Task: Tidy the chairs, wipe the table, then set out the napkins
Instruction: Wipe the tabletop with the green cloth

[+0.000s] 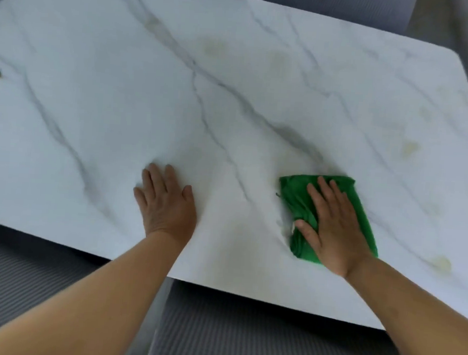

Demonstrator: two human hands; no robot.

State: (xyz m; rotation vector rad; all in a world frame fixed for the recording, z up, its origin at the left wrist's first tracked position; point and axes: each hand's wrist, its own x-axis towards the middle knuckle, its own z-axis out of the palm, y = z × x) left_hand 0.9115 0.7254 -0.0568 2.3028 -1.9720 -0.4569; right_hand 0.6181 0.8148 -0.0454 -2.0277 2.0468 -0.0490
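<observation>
A green cloth (295,198) is pressed flat on the marble table (233,94) at the lower right of the frame by the right hand (331,228), fingers straight and spread. The left hand (166,203) is laid palm-down, fingers extended, on bare tabletop lower centre. Yellowish stains (409,148) are seen at right

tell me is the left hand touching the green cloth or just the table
Apart. The head view shows the left hand flat on the bare marble table, with a clear strip of tabletop between it and the green cloth, which lies under the right hand.
</observation>
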